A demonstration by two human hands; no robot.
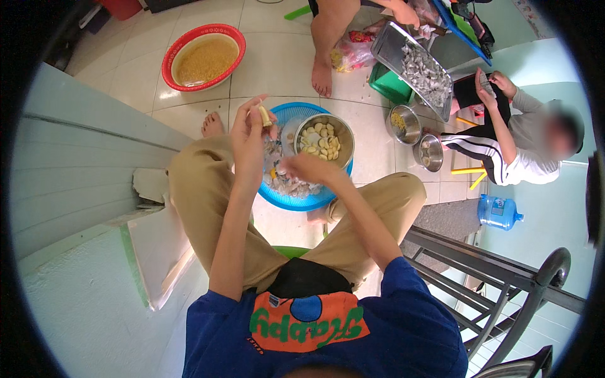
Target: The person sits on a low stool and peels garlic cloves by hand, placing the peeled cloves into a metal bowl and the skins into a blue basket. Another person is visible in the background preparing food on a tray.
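My left hand [250, 120] is raised at the left rim of a blue plastic basket [294, 109], its fingers closed around a pale yellow piece [264, 115], perhaps a peeled clove or seed. Over the basket, my right hand [302, 168] is blurred, near a small yellow-handled tool [273, 173]; whether the hand holds anything cannot be told. A steel bowl [350, 137] in the basket holds several pale yellow peeled pieces [323, 141], and a translucent container [287, 137] stands against its left side. Papery peelings [295, 188] cover the lower part of the basket.
A red-rimmed basin [170, 71] of yellowish contents stands at upper left. Two people sit at upper right near a metal tray [387, 42] of greyish pieces, a green container [385, 85] and two steel bowls [405, 125]. A water bottle [498, 211] and metal railing [472, 257] are at right.
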